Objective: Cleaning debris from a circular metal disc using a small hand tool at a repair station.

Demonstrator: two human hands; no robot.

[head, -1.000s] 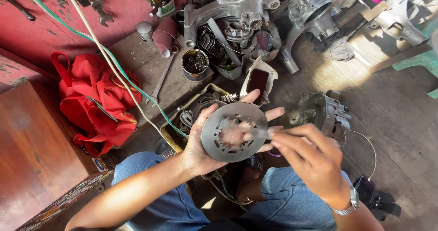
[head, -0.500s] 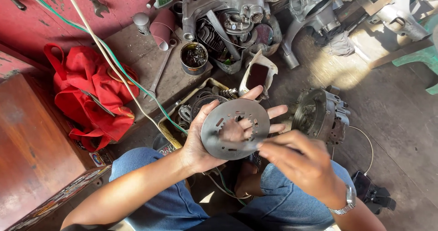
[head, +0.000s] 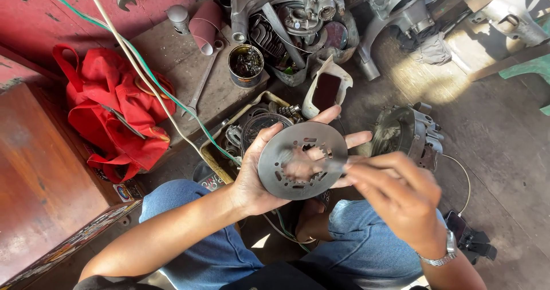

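Observation:
My left hand [head: 250, 178] holds a round grey metal plate [head: 274, 165] flat on its palm and fingers, above my lap. The plate has a toothed centre hole and several slots. My right hand [head: 401, 194] is just right of the plate and pinches a thin tool [head: 312, 161], blurred by motion. The tool's tip lies across the plate's face near the centre hole. A metal watch sits on my right wrist.
A red cloth bag [head: 114, 115] lies at left beside a wooden box [head: 40, 175]. Behind the plate are a yellowish tray of parts [head: 213, 163], a grease tin [head: 246, 65], a wrench [head: 201, 86], a white cut container [head: 326, 89] and engine casings [head: 286, 6]. A round engine part [head: 408, 132] sits right.
The plate stays in my left hand. My right hand has shifted from the plate's right edge and now runs the thin tool across its face.

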